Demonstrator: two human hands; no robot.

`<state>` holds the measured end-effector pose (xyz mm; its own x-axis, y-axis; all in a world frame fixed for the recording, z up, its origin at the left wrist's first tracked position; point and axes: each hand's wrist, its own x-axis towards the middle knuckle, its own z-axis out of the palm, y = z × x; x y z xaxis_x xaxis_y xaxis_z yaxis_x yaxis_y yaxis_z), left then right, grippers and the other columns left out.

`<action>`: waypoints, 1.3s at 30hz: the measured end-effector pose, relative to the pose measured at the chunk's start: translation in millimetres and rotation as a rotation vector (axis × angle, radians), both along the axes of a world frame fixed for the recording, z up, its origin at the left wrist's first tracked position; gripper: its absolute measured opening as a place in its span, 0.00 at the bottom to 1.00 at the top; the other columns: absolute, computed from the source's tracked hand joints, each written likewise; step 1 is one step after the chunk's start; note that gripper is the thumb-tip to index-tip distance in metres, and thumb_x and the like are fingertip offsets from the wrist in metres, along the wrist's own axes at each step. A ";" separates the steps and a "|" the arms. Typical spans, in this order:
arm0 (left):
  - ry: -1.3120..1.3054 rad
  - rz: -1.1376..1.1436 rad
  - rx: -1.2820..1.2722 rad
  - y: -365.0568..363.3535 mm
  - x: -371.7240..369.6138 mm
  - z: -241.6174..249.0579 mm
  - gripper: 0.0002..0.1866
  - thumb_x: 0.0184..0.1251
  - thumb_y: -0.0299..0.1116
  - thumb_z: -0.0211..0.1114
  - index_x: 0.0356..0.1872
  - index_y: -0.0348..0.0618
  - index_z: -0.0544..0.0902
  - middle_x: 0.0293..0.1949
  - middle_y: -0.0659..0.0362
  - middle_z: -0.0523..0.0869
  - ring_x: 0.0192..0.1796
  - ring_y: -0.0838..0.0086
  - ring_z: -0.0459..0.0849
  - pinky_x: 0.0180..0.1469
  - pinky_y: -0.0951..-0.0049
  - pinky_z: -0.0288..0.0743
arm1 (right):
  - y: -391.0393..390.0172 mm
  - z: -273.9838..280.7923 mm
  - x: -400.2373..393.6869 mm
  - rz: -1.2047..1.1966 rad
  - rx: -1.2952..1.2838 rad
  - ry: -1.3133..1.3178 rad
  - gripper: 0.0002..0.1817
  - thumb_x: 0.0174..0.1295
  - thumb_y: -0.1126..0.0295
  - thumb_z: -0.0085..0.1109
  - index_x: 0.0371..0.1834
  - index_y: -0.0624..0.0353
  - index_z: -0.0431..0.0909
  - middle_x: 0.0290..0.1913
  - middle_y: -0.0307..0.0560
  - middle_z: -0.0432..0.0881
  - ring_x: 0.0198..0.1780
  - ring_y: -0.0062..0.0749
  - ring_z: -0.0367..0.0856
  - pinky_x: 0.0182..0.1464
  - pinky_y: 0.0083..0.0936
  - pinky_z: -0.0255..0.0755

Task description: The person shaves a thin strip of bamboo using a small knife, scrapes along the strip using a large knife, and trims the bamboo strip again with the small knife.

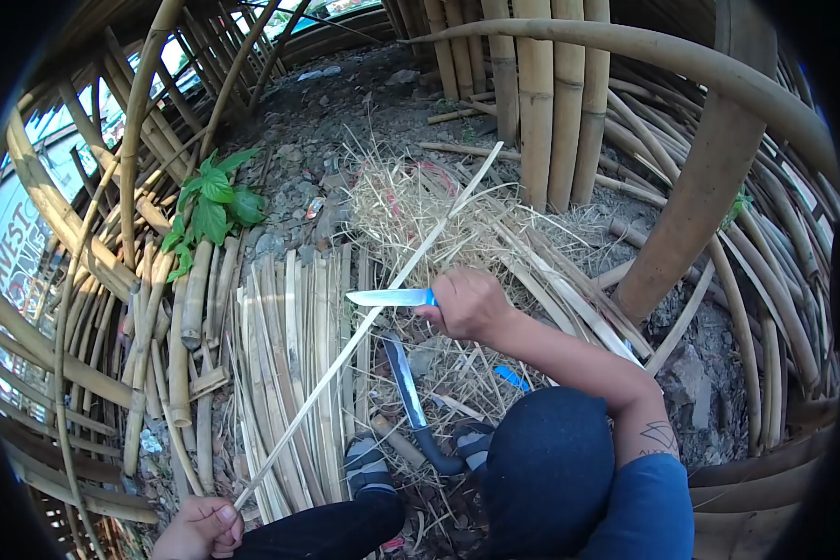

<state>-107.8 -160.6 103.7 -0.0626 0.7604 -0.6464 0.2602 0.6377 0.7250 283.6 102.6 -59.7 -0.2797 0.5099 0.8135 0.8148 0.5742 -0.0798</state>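
Note:
My left hand (201, 529) is closed on the near end of a long, thin bamboo strip (322, 383), low at the left. The strip runs slantwise up and away over the ground, its far end above a heap of shavings (411, 205). In my right hand (469, 303) is a knife (383, 298), gripped by its blue handle. Its blade points left and crosses the strip near the middle. Below, a machete (403, 378) with a dark, curved handle lies on the ground between my shoes.
Split bamboo slats (289, 308) lie in a row left of my feet. Upright bamboo poles (537, 103) stand ahead, and a thick pole (691, 196) leans at the right. A leafy green plant (217, 191) grows at the left. A small blue object (511, 378) lies under my right forearm.

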 end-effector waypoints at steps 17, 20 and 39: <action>0.007 -0.086 0.017 3.9 -18.9 -4.9 0.22 0.69 0.42 0.60 0.23 0.31 0.77 0.11 0.63 0.65 0.12 0.80 0.59 0.16 0.77 0.49 | 17.1 -1.7 -15.5 0.440 -0.810 1.208 0.25 0.67 0.46 0.52 0.31 0.62 0.77 0.14 0.32 0.65 0.12 0.20 0.62 0.17 0.23 0.56; 0.059 -0.193 -0.053 11.6 -34.9 -12.0 0.19 0.76 0.37 0.51 0.29 0.32 0.79 0.15 0.63 0.71 0.17 0.81 0.66 0.22 0.82 0.60 | 5.3 32.1 -25.2 0.706 -0.858 1.418 0.22 0.66 0.49 0.56 0.32 0.59 0.76 0.17 0.27 0.62 0.15 0.10 0.57 0.17 0.15 0.50; -0.200 -0.377 0.574 213.2 130.3 -35.3 0.18 0.76 0.44 0.49 0.50 0.38 0.74 0.26 0.64 0.75 0.27 0.83 0.71 0.29 0.77 0.67 | -32.1 115.0 -79.1 0.476 -0.981 0.578 0.14 0.68 0.60 0.55 0.35 0.61 0.80 0.18 0.33 0.68 0.22 0.14 0.62 0.22 0.21 0.57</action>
<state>22.5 52.6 68.4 0.3493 0.9306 -0.1093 0.2151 0.0340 0.9760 204.5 70.5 55.3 -0.3308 0.9200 0.2101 0.2434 0.2983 -0.9229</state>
